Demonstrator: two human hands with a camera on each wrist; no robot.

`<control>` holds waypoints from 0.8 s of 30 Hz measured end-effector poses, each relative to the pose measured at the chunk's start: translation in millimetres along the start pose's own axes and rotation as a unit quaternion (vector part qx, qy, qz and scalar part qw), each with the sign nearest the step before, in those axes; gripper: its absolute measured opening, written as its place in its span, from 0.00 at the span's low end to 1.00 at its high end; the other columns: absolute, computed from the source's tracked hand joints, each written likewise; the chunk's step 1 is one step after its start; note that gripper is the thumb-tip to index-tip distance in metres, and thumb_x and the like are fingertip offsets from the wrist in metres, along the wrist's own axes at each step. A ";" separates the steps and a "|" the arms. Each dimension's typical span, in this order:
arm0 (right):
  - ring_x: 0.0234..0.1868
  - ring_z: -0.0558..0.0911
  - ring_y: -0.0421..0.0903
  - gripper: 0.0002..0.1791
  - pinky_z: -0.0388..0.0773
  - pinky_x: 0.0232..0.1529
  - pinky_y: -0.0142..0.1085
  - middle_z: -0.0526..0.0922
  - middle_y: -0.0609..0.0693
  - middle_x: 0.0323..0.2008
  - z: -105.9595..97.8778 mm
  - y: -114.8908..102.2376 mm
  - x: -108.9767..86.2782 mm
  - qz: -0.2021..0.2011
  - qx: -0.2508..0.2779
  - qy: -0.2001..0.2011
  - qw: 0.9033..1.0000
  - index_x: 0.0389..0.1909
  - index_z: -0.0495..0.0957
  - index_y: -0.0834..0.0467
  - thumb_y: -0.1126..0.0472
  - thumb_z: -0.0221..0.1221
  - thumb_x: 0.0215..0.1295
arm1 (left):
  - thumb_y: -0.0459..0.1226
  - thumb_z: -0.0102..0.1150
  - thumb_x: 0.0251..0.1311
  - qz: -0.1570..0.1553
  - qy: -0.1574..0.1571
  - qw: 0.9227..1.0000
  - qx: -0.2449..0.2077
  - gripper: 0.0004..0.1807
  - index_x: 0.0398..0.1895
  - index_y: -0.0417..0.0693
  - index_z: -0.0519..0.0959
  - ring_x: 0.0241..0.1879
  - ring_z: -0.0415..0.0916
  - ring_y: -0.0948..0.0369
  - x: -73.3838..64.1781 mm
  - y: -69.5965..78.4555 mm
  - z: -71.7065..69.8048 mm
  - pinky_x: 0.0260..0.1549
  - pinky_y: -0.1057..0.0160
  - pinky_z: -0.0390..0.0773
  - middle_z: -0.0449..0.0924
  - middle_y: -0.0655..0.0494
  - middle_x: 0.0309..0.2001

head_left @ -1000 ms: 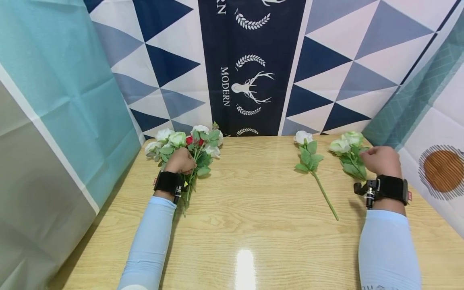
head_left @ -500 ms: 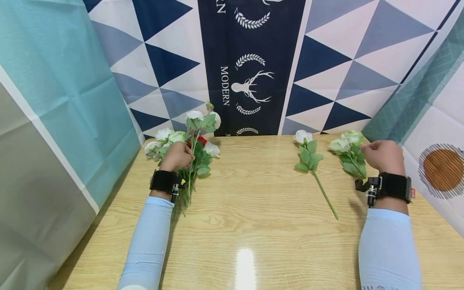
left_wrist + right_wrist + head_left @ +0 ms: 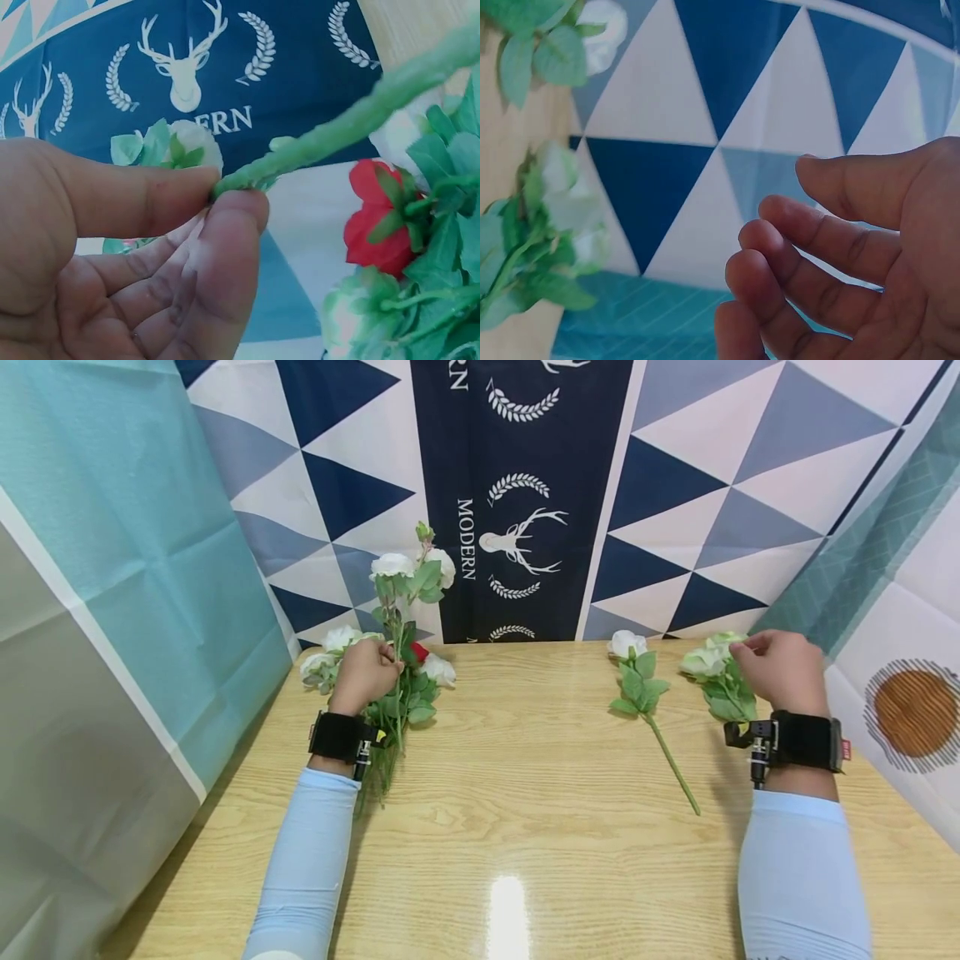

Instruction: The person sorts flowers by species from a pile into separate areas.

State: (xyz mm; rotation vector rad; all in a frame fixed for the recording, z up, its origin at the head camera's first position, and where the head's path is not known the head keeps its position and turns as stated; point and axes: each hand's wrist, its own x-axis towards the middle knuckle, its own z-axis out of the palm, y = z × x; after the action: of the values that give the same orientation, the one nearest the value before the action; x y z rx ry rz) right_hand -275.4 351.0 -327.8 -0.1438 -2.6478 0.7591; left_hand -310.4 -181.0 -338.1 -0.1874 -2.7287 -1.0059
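With thumb and forefinger, my left hand (image 3: pixel 365 677) pinches the green stem (image 3: pixel 322 139) of a white artificial rose spray (image 3: pixel 408 572), lifted upright above a pile of flowers. In that pile lie a red rose (image 3: pixel 379 217), white roses (image 3: pixel 438 670) and green leaves. My right hand (image 3: pixel 783 668) hovers beside two pale green-white roses (image 3: pixel 708 660) at the table's back right. Its fingers (image 3: pixel 832 240) are loosely bent with nothing between them, and the roses (image 3: pixel 566 202) are apart from it in the right wrist view.
A single white rose (image 3: pixel 627 645) with a long stem lies on the wooden table (image 3: pixel 525 777), left of the pale green roses. A patterned cloth (image 3: pixel 525 527) hangs along the table's back edge, with more cloth (image 3: pixel 135 568) at the sides.
My left hand has raised the white rose spray up out of the pile. The right hand has shifted slightly upward, near the pale green roses, which stay in place.
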 end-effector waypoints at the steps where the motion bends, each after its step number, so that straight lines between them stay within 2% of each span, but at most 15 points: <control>1: 0.36 0.76 0.61 0.32 0.68 0.26 0.44 0.79 0.69 0.39 -0.1 -4.3 -0.2 -0.009 -0.001 0.004 1.000 0.46 0.77 0.69 0.41 0.46 0.69 | 0.36 0.57 0.64 0.006 0.005 1.000 -0.002 0.06 0.35 0.41 0.74 0.18 0.59 0.56 -0.4 2.2 0.3 0.28 0.58 0.62 0.63 0.54 0.17; 6: 0.34 0.76 0.61 0.30 0.69 0.25 0.44 0.79 0.69 0.38 1.9 -31.7 -5.2 -0.044 0.003 0.016 0.999 0.47 0.77 0.68 0.43 0.46 0.70 | 0.36 0.55 0.64 0.041 0.039 0.998 -0.012 0.08 0.41 0.40 0.76 0.22 0.68 0.54 0.8 9.5 4.8 0.31 0.58 0.68 0.75 0.50 0.26; 11: 0.32 0.78 0.59 0.28 0.70 0.25 0.45 0.80 0.67 0.37 13.1 -64.0 -11.3 -0.091 0.019 0.021 0.995 0.47 0.77 0.67 0.44 0.48 0.70 | 0.36 0.56 0.64 0.063 0.062 0.995 -0.047 0.10 0.45 0.40 0.76 0.27 0.73 0.55 0.6 20.5 10.7 0.31 0.58 0.71 0.77 0.50 0.33; 15: 0.31 0.79 0.57 0.23 0.71 0.29 0.48 0.82 0.64 0.33 25.8 -90.7 -17.4 -0.130 0.039 0.017 0.991 0.46 0.77 0.66 0.48 0.51 0.70 | 0.36 0.58 0.63 0.086 0.072 0.991 -0.066 0.11 0.46 0.39 0.76 0.28 0.74 0.56 -2.3 30.4 17.4 0.31 0.58 0.72 0.78 0.50 0.32; 19: 0.30 0.78 0.53 0.21 0.70 0.30 0.46 0.82 0.60 0.30 39.7 -112.6 -24.4 -0.159 0.056 0.012 0.986 0.46 0.78 0.65 0.49 0.53 0.70 | 0.36 0.58 0.63 0.112 0.085 0.988 -0.060 0.12 0.46 0.39 0.77 0.27 0.75 0.58 -5.2 40.0 28.2 0.31 0.60 0.74 0.79 0.53 0.31; 24: 0.29 0.78 0.49 0.17 0.71 0.32 0.42 0.82 0.55 0.29 58.3 -136.8 -34.7 -0.201 0.098 0.025 0.974 0.43 0.80 0.62 0.52 0.55 0.69 | 0.37 0.58 0.63 0.175 0.101 0.977 -0.065 0.11 0.45 0.39 0.77 0.27 0.77 0.61 -10.2 54.1 45.8 0.31 0.62 0.76 0.80 0.52 0.30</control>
State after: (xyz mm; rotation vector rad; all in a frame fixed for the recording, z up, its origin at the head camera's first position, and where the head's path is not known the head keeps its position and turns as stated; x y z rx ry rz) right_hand -265.0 199.3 -312.5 0.4087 -2.4205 0.8520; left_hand -297.6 -110.6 -340.9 -0.5366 -2.3393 -1.0359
